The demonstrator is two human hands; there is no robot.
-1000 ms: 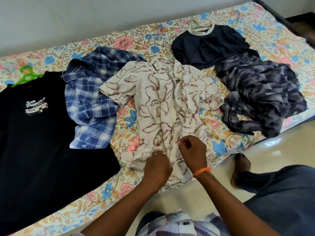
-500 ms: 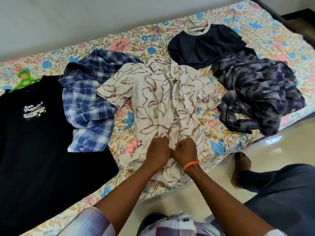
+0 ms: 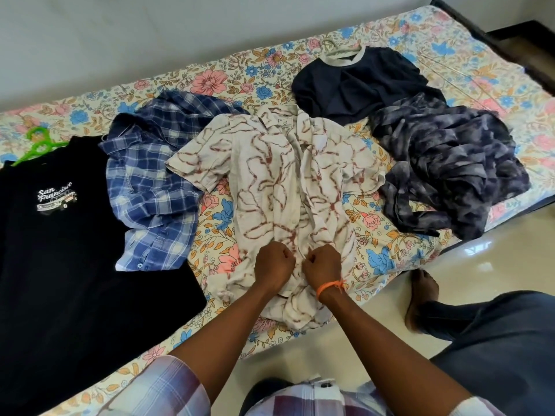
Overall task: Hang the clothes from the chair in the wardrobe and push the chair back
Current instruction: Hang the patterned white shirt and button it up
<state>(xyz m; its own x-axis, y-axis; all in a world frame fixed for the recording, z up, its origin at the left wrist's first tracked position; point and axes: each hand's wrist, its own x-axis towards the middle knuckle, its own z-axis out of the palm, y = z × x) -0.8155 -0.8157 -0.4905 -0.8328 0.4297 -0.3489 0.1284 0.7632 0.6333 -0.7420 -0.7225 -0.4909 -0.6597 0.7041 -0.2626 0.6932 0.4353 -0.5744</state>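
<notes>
A cream shirt with a brown floral print (image 3: pixel 270 181) lies spread on the bed, collar away from me. My left hand (image 3: pixel 274 267) and my right hand (image 3: pixel 322 264) sit side by side on its lower front, each pinching the fabric along the placket. To the left lie a blue plaid shirt (image 3: pixel 156 187) and a black T-shirt with white lettering (image 3: pixel 60 250) on a green hanger (image 3: pixel 37 144). A navy T-shirt with a grey collar (image 3: pixel 357 82) and a crumpled grey-purple garment (image 3: pixel 450 163) lie to the right. No chair or wardrobe is in view.
The bed's floral sheet (image 3: pixel 216 82) runs along a pale wall. Its dark frame (image 3: pixel 492 40) shows at the far right. Glossy floor (image 3: pixel 375 319) lies at the near edge, with my bare foot (image 3: pixel 420 295) on it.
Both hands have moved up the cream shirt's front, away from the hem, and come close together, bunching the lower part of the shirt beneath them.
</notes>
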